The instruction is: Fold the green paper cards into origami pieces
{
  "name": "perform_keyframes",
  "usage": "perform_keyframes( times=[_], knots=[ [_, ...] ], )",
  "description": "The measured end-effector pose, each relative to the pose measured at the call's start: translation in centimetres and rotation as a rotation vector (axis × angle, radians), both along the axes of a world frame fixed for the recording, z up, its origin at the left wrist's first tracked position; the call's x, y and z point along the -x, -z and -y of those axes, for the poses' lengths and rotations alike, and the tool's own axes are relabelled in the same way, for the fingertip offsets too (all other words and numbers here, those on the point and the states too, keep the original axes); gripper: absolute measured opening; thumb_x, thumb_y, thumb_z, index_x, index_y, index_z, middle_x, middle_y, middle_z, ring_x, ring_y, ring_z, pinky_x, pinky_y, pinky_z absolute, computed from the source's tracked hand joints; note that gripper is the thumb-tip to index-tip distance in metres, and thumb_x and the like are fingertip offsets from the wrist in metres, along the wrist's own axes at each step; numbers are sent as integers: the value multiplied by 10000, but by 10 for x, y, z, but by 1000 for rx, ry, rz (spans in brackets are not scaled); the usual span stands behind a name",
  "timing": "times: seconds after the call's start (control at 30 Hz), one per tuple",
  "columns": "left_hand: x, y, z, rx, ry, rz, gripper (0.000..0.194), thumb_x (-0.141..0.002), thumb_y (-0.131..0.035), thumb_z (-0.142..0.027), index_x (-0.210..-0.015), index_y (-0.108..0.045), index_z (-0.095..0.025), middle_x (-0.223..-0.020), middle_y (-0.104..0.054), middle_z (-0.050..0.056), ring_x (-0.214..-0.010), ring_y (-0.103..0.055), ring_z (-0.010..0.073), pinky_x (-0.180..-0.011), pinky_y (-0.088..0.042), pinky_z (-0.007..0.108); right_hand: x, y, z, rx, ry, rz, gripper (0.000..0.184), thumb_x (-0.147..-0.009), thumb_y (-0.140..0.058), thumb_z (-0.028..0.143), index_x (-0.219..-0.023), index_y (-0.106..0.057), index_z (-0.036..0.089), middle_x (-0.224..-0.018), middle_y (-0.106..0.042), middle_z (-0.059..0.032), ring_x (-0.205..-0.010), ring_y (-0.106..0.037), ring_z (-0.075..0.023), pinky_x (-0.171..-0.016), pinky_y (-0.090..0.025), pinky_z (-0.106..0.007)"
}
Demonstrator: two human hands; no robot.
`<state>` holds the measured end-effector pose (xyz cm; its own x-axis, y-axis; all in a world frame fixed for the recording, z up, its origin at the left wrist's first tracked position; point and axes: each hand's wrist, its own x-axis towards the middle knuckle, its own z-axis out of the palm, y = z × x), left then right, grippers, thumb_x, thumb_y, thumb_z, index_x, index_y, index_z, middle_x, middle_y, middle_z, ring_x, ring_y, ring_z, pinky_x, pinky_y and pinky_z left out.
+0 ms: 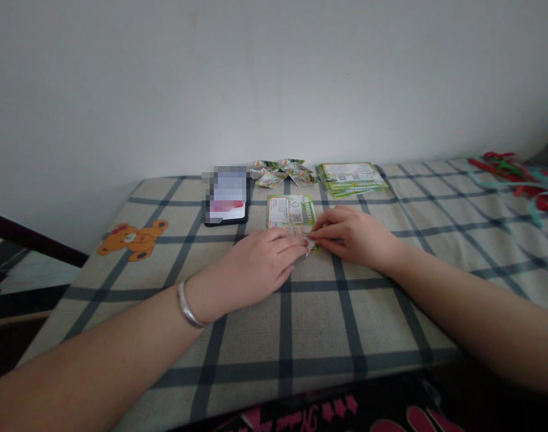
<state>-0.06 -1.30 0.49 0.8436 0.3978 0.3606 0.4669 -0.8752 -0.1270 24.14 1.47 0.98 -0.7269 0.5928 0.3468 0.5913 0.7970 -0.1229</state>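
Observation:
A green and white printed paper sheet [292, 210] lies on the checked cloth, its near edge partly covered by my fingers. My left hand [269, 261], with a silver bangle at the wrist, holds this near edge; its fingers are close together and the thumb is hidden. From the other side my right hand [352, 237] pinches the near right corner, where the paper looks creased or folded. The fingertips of both hands almost meet there. Just beyond the sheet are several folded paper pieces [285, 174] in similar print.
A stack of like printed sheets [352, 178] sits at the back right of the folded pieces. To their left is a phone [226, 198], partly blurred. A bear cutout [132, 240] lies near the table's left edge. Red and pale blue ribbons [512, 174] lie far right. A wall [274, 84] stands behind.

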Motion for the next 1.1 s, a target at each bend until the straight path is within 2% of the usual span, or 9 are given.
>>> perform_keyframes(
  times=[0.2, 0.27, 0.37, 0.53, 0.7, 0.83, 1.1],
  knots=[
    [-1, -1, 1, -17, 0, -19, 308, -961, -445, -211, -1193, -618, -107, -1193, -676, 90, -1098, -592, 241, -979, -489, 419, 1, -3, 5, -145, -75, 58, 232, -934, -533, 241, -1031, -740, 202, -991, -709, -84, -916, -597, -216, -784, -486, -352],
    [-1, -2, 2, -12, -1, -24, 300, -961, -438, -207, -1174, -625, -107, -1167, -684, 95, -1098, -597, 241, -978, -492, 420, 0, -5, 7, -141, -134, 74, 246, -950, -506, 234, -1056, -726, 201, -960, -716, -78, -949, -601, -215, -797, -484, -349],
    [-2, -3, 2, -9, 1, -22, 281, -952, -455, -199, -1150, -629, -100, -1159, -685, 105, -1102, -599, 244, -978, -495, 420, 0, -6, 10, -123, -177, 104, 243, -961, -486, 228, -983, -724, 180, -930, -712, -76, -934, -617, -199, -795, -482, -335],
    [-1, -3, 1, 0, 17, -17, 280, -945, -470, -203, -1148, -627, -92, -1159, -681, 116, -1106, -595, 252, -983, -489, 432, 0, -4, 12, -99, -144, 144, 198, -938, -525, 230, -971, -714, 182, -919, -693, -70, -867, -622, -185, -752, -464, -318],
    [1, -2, -1, 43, 42, -17, 276, -936, -490, -193, -1176, -622, -152, -1215, -660, 82, -1167, -564, 233, -1016, -470, 424, 2, -5, 15, -96, -101, 148, 188, -927, -536, 227, -928, -718, 181, -908, -682, -66, -799, -602, -163, -684, -427, -290],
    [1, -2, -1, 62, 33, -40, 278, -931, -502, -202, -1176, -624, -154, -1219, -658, 76, -1167, -559, 239, -1018, -469, 430, 2, -6, 18, -111, -82, 164, 191, -927, -532, 224, -904, -718, 184, -899, -686, -62, -778, -598, -157, -662, -411, -285],
    [1, -3, 0, 63, 28, -21, 275, -927, -503, -197, -1164, -632, -150, -1229, -656, 78, -1157, -563, 230, -1028, -460, 421, -1, -2, 14, -27, -109, 60, 199, -933, -539, 222, -963, -734, 192, -987, -705, -72, -853, -642, -168, -730, -482, -298]
  ],
)
